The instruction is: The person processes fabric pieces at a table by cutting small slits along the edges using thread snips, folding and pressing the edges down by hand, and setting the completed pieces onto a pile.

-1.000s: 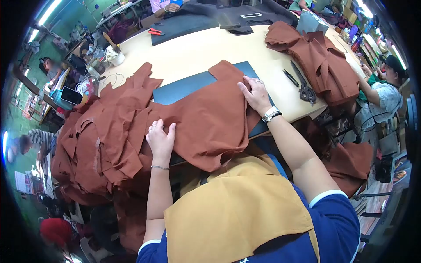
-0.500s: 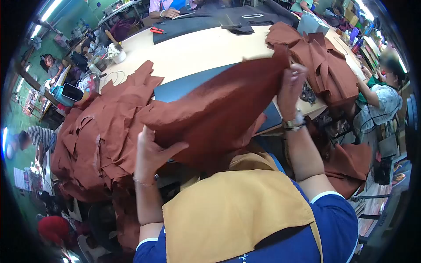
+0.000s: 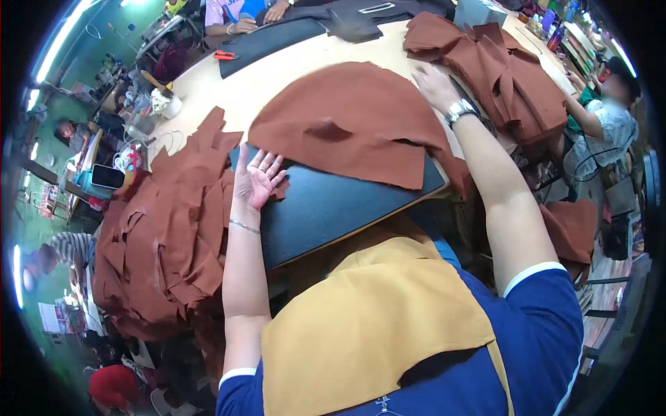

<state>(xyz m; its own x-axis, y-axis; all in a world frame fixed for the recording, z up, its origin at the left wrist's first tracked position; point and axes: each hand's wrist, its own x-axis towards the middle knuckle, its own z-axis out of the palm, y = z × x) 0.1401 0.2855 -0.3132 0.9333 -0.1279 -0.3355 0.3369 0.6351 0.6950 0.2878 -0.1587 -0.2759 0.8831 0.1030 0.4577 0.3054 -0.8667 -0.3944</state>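
Observation:
A half-round piece of rust-brown fabric point(image 3: 361, 118) lies spread over a dark blue board point(image 3: 305, 215), with a small raised fold near its middle. My left hand point(image 3: 258, 177) is at the fabric's lower left corner, palm up and fingers spread, with nothing in it. Beyond the fabric's right edge, my right hand point(image 3: 437, 89) reaches over the table, back of the hand up. Its fingers look stretched out and no held thing shows. To my left is a large heap of rust-brown fabric pieces point(image 3: 166, 236); another stack of brown fabric point(image 3: 503, 83) sits to my right.
On the pale table point(image 3: 291, 76) are red-handled cutters point(image 3: 223, 55), a dark cloth point(image 3: 277, 43) and a white cup point(image 3: 166, 104). A co-worker's hands point(image 3: 243, 26) rest at the far side. Another person point(image 3: 603, 125) sits at the right.
The brown fabric, held up in both hands before, now lies on the blue board. My left hand has opened beside it, and my right hand has let go and moved farther up the table.

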